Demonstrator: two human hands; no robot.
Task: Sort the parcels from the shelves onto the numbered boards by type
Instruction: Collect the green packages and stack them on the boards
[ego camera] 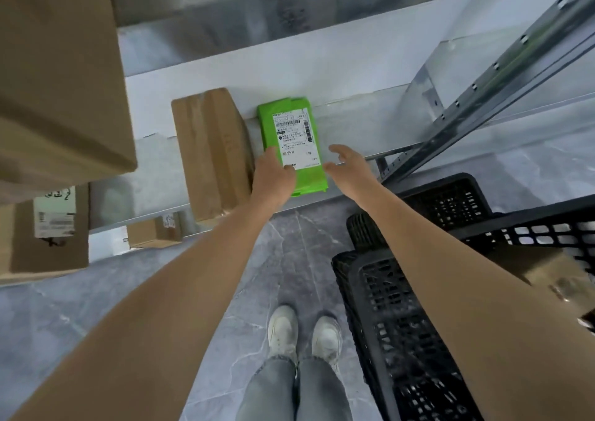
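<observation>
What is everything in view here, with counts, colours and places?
green parcel: one, green with a white label, flat on the shelf, centre
taped box: one, brown, on the shelf just left of the green parcel
large box: one, brown, upper left
labelled box: one, brown, lower left
small box: one, brown, below the shelf
crates: at least two, black, right
shelf: one, grey metal
floor: grey, veined
shoes: two, white, bottom centre
left hand: fingers touching the green parcel's near left edge
right hand: fingers spread, at its right edge, contact unclear
</observation>
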